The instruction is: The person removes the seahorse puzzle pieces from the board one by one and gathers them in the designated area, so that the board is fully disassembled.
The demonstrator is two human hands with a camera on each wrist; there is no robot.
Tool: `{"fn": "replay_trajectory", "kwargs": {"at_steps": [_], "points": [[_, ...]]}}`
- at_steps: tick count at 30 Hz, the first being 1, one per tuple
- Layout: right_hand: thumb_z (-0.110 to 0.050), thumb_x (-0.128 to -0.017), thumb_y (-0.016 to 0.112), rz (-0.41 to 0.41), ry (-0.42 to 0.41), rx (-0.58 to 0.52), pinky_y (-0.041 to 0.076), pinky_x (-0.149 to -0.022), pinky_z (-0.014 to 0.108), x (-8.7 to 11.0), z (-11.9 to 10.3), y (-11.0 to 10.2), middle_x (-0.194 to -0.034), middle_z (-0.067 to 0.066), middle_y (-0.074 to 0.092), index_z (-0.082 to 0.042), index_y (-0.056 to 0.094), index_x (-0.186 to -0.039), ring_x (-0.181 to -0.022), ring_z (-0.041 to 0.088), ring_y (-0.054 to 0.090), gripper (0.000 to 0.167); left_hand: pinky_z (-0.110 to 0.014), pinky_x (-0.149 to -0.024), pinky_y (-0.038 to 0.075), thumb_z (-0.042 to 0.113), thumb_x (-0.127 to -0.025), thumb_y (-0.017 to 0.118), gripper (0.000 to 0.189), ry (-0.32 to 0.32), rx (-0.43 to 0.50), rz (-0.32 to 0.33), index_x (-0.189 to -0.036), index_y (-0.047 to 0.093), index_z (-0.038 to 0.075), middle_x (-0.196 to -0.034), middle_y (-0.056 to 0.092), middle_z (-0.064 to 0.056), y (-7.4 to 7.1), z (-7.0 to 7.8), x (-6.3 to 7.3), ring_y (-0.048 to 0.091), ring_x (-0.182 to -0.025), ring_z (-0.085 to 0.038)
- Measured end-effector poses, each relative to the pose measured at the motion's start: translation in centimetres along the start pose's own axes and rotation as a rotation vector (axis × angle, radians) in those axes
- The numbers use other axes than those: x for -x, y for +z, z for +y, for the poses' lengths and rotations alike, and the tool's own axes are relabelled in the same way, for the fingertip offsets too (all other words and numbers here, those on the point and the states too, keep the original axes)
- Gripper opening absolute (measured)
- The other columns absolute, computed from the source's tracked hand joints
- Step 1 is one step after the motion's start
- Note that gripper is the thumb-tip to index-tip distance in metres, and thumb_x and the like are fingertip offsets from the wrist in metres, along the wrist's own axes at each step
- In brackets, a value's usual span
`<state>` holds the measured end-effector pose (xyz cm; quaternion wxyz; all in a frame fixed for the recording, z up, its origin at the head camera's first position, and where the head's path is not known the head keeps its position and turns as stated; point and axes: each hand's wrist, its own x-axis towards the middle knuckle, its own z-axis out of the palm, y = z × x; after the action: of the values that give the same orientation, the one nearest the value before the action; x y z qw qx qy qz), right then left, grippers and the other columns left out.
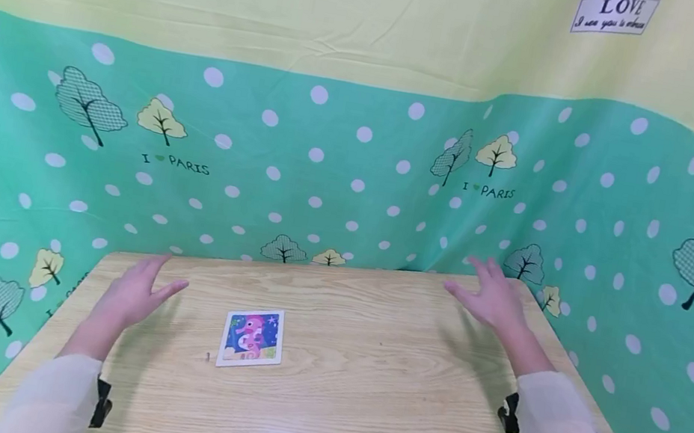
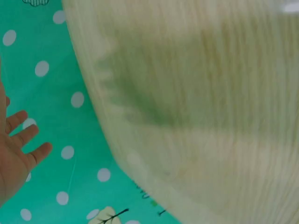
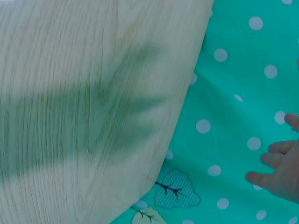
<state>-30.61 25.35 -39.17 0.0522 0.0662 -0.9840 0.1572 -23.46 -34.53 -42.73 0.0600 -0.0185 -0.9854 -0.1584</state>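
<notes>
A square picture card (image 1: pixel 253 339) with a white border and a pink seahorse on dark blue lies flat on the wooden table (image 1: pixel 348 421), left of the middle. My left hand (image 1: pixel 133 292) hovers over the table's left side, fingers extended and thumb spread toward the card, holding nothing. Over the far right corner is my right hand (image 1: pixel 493 296), also raised, fingers spread and apart from the table. In the left wrist view the left hand (image 2: pixel 16 154) shows loose fingers at the left edge. The right wrist view catches part of the right hand (image 3: pixel 280 168) at its right edge.
A green and yellow cloth (image 1: pixel 355 165) with dots and trees hangs behind the table and along both sides. A tiny dark speck (image 1: pixel 207 357) lies left of the card. Black clips (image 1: pixel 509 414) show at the sleeves.
</notes>
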Motion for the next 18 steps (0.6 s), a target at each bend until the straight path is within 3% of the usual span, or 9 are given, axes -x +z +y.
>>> {"fn": "replay_trajectory", "kwargs": {"at_steps": [7, 12, 18], "points": [[-0.075, -0.081, 0.041, -0.020, -0.030, -0.121, 0.022, -0.103, 0.068, 0.0, -1.6, 2.1, -0.152, 0.025, 0.017, -0.010, 0.024, -0.148, -0.137, 0.048, 0.020, 0.094, -0.065, -0.103, 0.024, 0.056, -0.091, 0.048, 0.084, 0.011, 0.123, -0.018, -0.144, 0.025, -0.005, -0.141, 0.029, -0.036, 2.2, 0.8, 0.5, 0.028, -0.127, -0.054], [-0.067, -0.084, 0.049, -0.024, -0.078, -0.174, 0.025, -0.106, 0.062, 0.0, -3.1, 4.4, -0.149, 0.023, 0.028, -0.009, 0.033, -0.144, -0.136, 0.044, 0.026, 0.086, -0.064, -0.104, 0.025, 0.058, -0.089, 0.050, 0.085, 0.030, 0.184, -0.046, -0.144, 0.027, -0.003, -0.143, 0.030, -0.033, 3.9, 1.6, 0.6, 0.028, -0.129, -0.052], [-0.061, -0.085, 0.053, -0.039, -0.142, -0.236, 0.026, -0.108, 0.058, 0.3, -5.3, 7.0, -0.149, 0.023, 0.030, -0.008, 0.036, -0.143, -0.137, 0.042, 0.027, 0.080, -0.062, -0.105, 0.027, 0.057, -0.088, 0.052, 0.082, 0.041, 0.239, -0.074, -0.143, 0.031, -0.001, -0.142, 0.034, -0.030, 5.4, 2.9, 0.7, 0.031, -0.130, -0.049]]}}
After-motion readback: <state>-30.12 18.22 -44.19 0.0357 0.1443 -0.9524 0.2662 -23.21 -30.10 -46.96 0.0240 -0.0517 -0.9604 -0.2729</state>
